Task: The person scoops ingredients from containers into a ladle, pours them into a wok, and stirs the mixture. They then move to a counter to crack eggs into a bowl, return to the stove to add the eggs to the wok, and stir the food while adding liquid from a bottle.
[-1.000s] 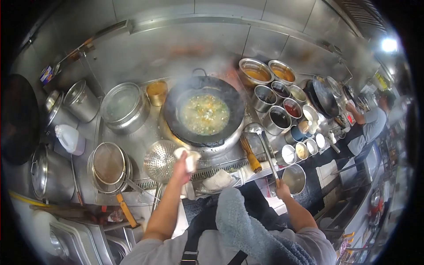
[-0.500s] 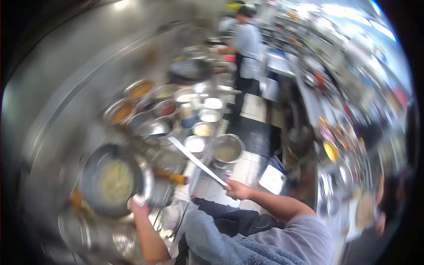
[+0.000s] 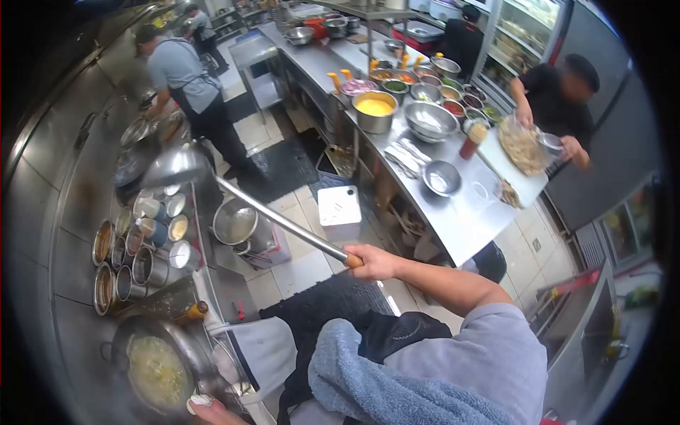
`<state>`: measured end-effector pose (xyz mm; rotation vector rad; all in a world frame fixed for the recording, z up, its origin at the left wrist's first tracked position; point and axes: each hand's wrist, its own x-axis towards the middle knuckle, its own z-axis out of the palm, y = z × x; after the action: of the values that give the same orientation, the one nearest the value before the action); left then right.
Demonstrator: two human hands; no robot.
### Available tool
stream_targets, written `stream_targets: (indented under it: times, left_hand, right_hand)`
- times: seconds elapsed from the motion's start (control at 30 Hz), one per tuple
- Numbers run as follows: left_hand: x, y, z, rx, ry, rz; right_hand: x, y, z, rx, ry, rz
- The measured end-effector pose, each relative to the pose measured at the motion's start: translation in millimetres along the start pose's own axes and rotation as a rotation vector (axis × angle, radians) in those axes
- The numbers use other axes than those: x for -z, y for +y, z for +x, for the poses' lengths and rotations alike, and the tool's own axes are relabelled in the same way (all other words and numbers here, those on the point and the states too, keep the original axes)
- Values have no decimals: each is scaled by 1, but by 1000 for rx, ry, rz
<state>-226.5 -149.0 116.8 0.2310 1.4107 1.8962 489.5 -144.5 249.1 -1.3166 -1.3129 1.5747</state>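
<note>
My right hand (image 3: 373, 262) is closed round the wooden end of a long-handled metal ladle (image 3: 283, 221). The ladle's bowl (image 3: 177, 166) is held out to the left, above the row of pots. At the lower left, a wok (image 3: 202, 343) contains pale, chopped food in liquid (image 3: 159, 372). My left hand (image 3: 214, 411), partly cut off by the bottom edge, grips the wok's near rim with a bit of white cloth (image 3: 201, 400) at its fingertips. Beside the wok lies a wooden handle (image 3: 197, 310).
Several metal pots (image 3: 145, 267) with sauces stand left. A large pot (image 3: 235, 221) is beyond the stove edge. On the right, a steel counter (image 3: 460, 223) bears bowls and a yellow-filled pot (image 3: 375, 106). One co-worker (image 3: 188, 74) stands ahead; another (image 3: 567, 106) handles a bag of food.
My view has turned right, bringing the counter and more people into sight. The wok now appears lower in the view. Both hands keep their holds, and the ladle is still extended in my right hand.
</note>
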Motion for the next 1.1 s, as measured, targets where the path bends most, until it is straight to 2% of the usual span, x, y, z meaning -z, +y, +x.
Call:
stream_targets:
  times: [0.07,0.13,0.2,0.27,0.33,0.37,0.4,0.53,0.57,0.63,0.73,0.77,0.83,0.87,0.93,1.07,1.1]
  left_hand:
    - [-36,13,-66,13,4,28]
    - [-73,21,-124,56,125,-40]
    - [-95,19,-167,66,46,-15]
    - [-108,8,-189,166,-161,53]
    - [-144,4,-237,301,-242,103]
    - [-150,-8,-242,432,-256,-28]
    - [-157,-21,-253,391,-340,35]
    - [-185,-65,-278,594,-484,21]
    - [-194,-70,-288,712,-523,-70]
    - [-192,-110,-273,818,-721,-28]
    - [-219,-113,-301,783,-789,72]
    - [-226,-117,-306,793,-810,93]
    - [-230,-129,-311,817,-837,119]
    - [-230,-139,-310,802,-864,142]
    - [-231,-141,-317,792,-891,172]
    - [-232,-153,-319,788,-944,219]
    - [-232,-157,-319,794,-966,240]
  right_hand:
    - [0,3,-31,39,-24,40]
    - [-6,9,-49,236,-53,213]
    - [-4,-10,-76,296,-20,145]
    - [-5,-20,-100,119,111,191]
    - [-1,-18,-124,98,109,226]
    - [-1,-16,-137,79,140,222]
    - [-4,-13,-147,61,162,216]
    - [-26,-17,-172,-9,190,340]
    - [-31,-23,-170,8,203,310]
    - [-40,-36,-166,4,259,231]
    - [-36,-51,-152,-155,354,-51]
    - [-32,-44,-146,-165,369,-60]
    - [-24,-19,-132,-25,458,-552]
    - [-26,-17,-127,-38,467,-553]
    - [-35,-13,-113,-180,506,-853]
    - [-67,11,-104,-214,454,-754]
    - [-75,14,-108,-291,398,-721]
